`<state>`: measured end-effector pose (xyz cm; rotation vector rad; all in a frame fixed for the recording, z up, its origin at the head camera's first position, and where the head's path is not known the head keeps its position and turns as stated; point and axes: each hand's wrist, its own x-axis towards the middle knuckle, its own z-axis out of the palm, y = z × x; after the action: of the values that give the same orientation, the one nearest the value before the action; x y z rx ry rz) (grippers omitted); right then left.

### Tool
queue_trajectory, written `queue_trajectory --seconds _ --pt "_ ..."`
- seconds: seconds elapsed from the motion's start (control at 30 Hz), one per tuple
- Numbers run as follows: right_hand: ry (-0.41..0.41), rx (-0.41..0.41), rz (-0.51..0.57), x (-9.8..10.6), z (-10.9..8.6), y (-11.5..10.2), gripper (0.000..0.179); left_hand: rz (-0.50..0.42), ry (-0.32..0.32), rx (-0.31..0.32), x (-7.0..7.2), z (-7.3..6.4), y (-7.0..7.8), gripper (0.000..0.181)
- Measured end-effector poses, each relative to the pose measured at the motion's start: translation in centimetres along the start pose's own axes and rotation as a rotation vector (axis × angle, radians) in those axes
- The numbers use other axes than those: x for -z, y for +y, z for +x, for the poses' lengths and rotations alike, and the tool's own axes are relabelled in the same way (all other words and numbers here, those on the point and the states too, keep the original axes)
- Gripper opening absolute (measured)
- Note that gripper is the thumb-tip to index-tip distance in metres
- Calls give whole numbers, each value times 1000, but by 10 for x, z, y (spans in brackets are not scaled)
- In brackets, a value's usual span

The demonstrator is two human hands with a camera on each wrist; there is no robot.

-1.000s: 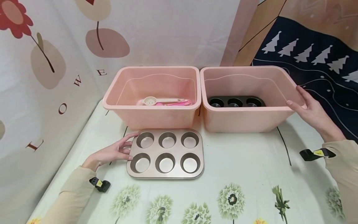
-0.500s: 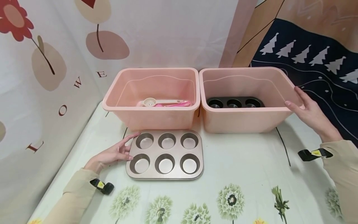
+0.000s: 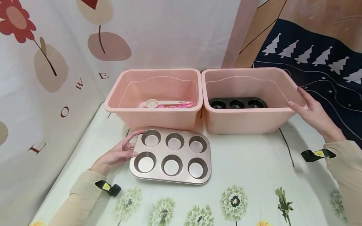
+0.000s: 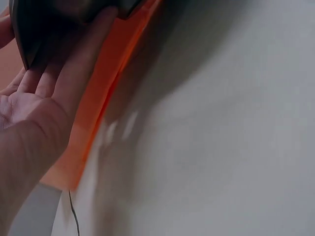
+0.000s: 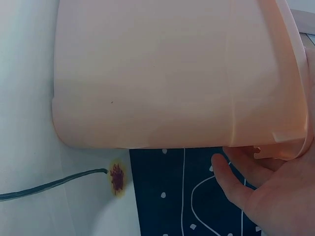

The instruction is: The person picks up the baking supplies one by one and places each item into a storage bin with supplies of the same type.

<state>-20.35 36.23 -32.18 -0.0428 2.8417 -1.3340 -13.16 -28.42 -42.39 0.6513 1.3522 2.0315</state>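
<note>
The left hand (image 3: pixel 116 155) holds a metallic six-cup muffin tin (image 3: pixel 162 150) by its left edge, thumb at the near cup and index finger along the far corner. In the left wrist view, several fingers (image 4: pixel 74 81) lie beneath the dark underside of the tin, which is raised off the table and slightly turned. At the right, the right hand (image 3: pixel 318 117) grips the side rim of the right pink bin (image 3: pixel 246 121). Seen from the right wrist, its fingers (image 5: pixel 231 182) reach under the bin's rim, outside the wall. A black muffin tin (image 3: pixel 240 101) lies inside that bin.
The left pink bin (image 3: pixel 152 118) stands against the right one, close behind the held tin. It contains a cream measuring spoon (image 3: pixel 152 103) and pink utensils (image 3: pixel 182 104). A printed cloth (image 3: pixel 240 163) covers the table; fabric hangs at the left and back.
The left hand has raised the metallic muffin tin from the table and turned it slightly clockwise, shifting it a little to the right. The right hand stays on the bin's rim.
</note>
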Motion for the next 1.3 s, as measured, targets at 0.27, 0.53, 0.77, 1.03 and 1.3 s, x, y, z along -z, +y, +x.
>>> queue_trajectory --seconds 0.27,0.53,0.77,1.03,1.3 --pt "15 5 5 -4 2 -2 80 0 17 -62 -18 14 1 81" --pt "-1 -6 8 -5 -1 1 80 67 55 -99 -36 29 -1 78" --pt "6 3 -5 -6 -1 -1 80 15 41 -126 -52 46 -1 79" --pt "7 -5 -2 -3 -3 1 80 -16 1 -174 -65 65 8 80" --pt "11 7 -4 -1 -3 1 79 -34 13 -193 -74 77 11 81"
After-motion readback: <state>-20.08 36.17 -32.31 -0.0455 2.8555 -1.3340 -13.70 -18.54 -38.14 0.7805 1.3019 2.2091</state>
